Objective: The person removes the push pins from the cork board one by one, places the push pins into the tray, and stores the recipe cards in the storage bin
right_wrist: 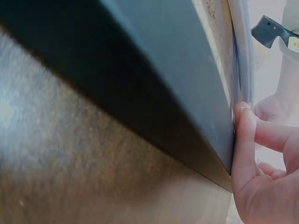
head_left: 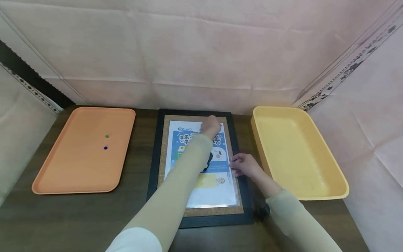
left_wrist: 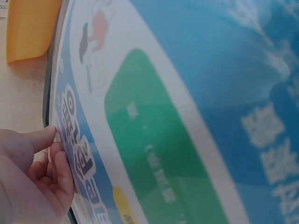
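Poster, head view: the sheet (head_left: pixel 221 167) lies on the cork (head_left: pixel 217 211) inside the black frame (head_left: pixel 217 220), on the bench (head_left: pixel 94 217).
Left hand, head view: the left hand (head_left: pixel 210 126) is at the upper right corner, fingers curled together; I cannot tell what they hold. Its forearm crosses the poster.
Right hand, head view: the right hand (head_left: pixel 247 165) pinches the right edge, around mid-height.
Room at the sides: a broad strip of bench separates the frame from the orange tray (head_left: pixel 78 171); a narrower gap, partly under the right forearm, separates it from the yellow bin (head_left: pixel 292 154).
Dots in orange tray: one green (head_left: pixel 107 136), one blue (head_left: pixel 105 148), too small to identify.
Print, head view: title in pale Chinese characters on blue, partly covered by the arm; the smaller lines are illegible.
Edge, left wrist view: thumb and forefinger come together beside the title; whether they clamp the sheet cannot be told.
Print, left wrist view: large outlined characters, a green panel with blurred lettering, white characters on blue.
Edge, right wrist view: fingertips clamp the clear-looking margin of the poster, just beside the frame's side.
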Demonstrator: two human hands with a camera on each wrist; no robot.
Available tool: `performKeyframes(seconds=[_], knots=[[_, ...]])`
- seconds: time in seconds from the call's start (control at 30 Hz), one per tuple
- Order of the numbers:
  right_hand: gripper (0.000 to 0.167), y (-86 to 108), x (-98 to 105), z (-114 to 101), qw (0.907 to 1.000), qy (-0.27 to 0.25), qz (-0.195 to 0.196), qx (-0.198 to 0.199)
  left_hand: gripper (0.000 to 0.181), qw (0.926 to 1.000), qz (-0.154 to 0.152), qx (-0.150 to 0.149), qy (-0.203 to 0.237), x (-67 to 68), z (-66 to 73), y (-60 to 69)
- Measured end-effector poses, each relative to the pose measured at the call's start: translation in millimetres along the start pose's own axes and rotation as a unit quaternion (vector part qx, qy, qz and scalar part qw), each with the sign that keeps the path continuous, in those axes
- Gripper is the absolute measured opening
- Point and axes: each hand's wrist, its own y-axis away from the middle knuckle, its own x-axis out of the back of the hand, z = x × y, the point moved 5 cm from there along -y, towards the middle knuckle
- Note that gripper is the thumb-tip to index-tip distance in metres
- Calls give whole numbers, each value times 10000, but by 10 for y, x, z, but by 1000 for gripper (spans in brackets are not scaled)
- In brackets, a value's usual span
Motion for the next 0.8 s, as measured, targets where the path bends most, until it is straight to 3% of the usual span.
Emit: performKeyframes(seconds=[0.1, 0.27, 0.43, 0.6, 0.8], knots=[[30, -6, -11, -26, 10000, 8, -33, 70, 22, 9988, -128, -52, 461, 48, -49, -9], [29, -3, -1, -47, 10000, 52, -26, 54, 29, 9890, -594, 43, 1357, 75, -106, -38], [29, 0, -15, -55, 9999, -13, -103, 90, 31, 9833, -939, 186, 1551, 107, -136, -42], [28, 5, -14, -49, 10000, 18, -25, 66, 27, 9730, -1231, 411, 1908, 105, -154, -98], [28, 12, -19, -37, 10000, 2, -7, 70, 26, 9600, -1314, 589, 2402, 19, -181, -218]])
